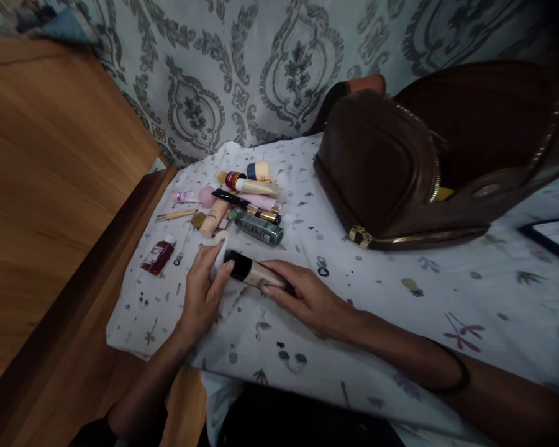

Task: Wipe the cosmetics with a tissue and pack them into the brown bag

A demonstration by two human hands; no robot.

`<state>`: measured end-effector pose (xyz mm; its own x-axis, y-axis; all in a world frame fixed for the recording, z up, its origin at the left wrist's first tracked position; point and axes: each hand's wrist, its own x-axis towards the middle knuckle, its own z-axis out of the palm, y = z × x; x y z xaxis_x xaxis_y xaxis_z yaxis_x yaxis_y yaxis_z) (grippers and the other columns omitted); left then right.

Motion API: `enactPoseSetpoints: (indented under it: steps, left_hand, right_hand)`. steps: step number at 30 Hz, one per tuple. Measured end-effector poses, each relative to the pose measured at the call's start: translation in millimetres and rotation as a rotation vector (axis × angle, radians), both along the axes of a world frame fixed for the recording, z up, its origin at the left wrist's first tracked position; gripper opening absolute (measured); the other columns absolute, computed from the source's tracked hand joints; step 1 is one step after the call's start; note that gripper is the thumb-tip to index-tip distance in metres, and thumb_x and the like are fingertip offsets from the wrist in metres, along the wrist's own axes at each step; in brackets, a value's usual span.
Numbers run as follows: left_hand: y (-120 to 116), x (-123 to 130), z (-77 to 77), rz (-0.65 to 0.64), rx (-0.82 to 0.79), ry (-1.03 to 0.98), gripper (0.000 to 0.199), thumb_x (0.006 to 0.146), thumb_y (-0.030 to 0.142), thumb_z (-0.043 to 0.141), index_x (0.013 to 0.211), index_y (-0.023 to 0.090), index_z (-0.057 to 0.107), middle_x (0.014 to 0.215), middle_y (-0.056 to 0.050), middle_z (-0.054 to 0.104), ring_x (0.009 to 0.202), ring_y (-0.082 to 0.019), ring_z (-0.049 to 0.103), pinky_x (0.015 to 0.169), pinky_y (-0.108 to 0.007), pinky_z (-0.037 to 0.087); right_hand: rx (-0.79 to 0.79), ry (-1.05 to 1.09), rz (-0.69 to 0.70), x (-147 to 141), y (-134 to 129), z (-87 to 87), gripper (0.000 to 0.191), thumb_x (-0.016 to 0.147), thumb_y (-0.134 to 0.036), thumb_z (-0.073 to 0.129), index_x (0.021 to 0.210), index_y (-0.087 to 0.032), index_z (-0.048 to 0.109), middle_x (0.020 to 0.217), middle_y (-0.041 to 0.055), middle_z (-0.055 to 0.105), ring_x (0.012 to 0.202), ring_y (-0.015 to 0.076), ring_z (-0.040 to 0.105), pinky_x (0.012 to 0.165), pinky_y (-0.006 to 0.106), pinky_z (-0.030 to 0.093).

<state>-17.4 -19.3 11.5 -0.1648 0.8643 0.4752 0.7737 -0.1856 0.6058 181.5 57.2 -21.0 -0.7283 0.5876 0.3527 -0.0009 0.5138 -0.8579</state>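
Observation:
My right hand (307, 295) is closed around the lower part of a foundation bottle (261, 275), beige with a black cap, held slanted above the patterned cloth. The fingers of my left hand (202, 288) pinch a thin white wipe (219, 259) against the end of the black cap. Just beyond the hands lies a cluster of cosmetics: a grey-green bottle (259, 228), a beige tube (215, 217), a black tube (230, 198) and a pink sponge (207, 197). A small bottle of dark red liquid (158, 256) lies apart, left of my left hand.
A large brown bag (377, 167), unzipped, stands at the back right. The edge of a dark-framed screen (552, 239) shows at the far right. Thin wooden sticks (177, 215) lie near the cloth's left edge. Wooden furniture (51, 155) borders the left, and a patterned curtain (302, 68) hangs behind.

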Motion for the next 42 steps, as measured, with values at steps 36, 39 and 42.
enactPoseSetpoints:
  steps: [36, 39, 42]
  left_hand:
    - [2, 16, 4.6, 0.043, 0.065, -0.002, 0.027, 0.101, 0.027, 0.045, 0.125, 0.022, 0.058, 0.105, -0.006, 0.053, 0.101, -0.020, 0.054, 0.090, -0.033, 0.049]
    - [0, 28, 2.3, 0.006, -0.017, -0.158, 0.023, 0.101, 0.029, 0.046, 0.119, 0.022, 0.059, 0.102, -0.005, 0.055, 0.099, -0.020, 0.054, 0.090, -0.033, 0.048]
    - [-3, 39, -7.9, 0.005, -0.027, -0.174, 0.029, 0.101, 0.030, 0.046, 0.127, 0.021, 0.054, 0.108, -0.007, 0.056, 0.104, -0.022, 0.055, 0.093, -0.036, 0.047]
  right_hand:
    - [-0.764, 0.250, 0.305, -5, 0, 4.1, 0.047, 0.093, -0.044, 0.057, 0.131, -0.019, 0.047, 0.089, 0.0042, 0.060, 0.067, 0.0119, 0.061, 0.046, 0.020, 0.044]
    - [-0.799, 0.274, 0.292, -6, -3, 3.6, 0.045, 0.093, -0.045, 0.059, 0.128, -0.021, 0.046, 0.091, 0.0035, 0.059, 0.068, 0.0117, 0.061, 0.049, 0.020, 0.046]
    - [-0.774, 0.289, 0.256, -7, -3, 1.1, 0.046, 0.092, -0.045, 0.060, 0.129, -0.022, 0.044, 0.093, 0.0033, 0.058, 0.076, 0.0140, 0.062, 0.054, 0.023, 0.050]
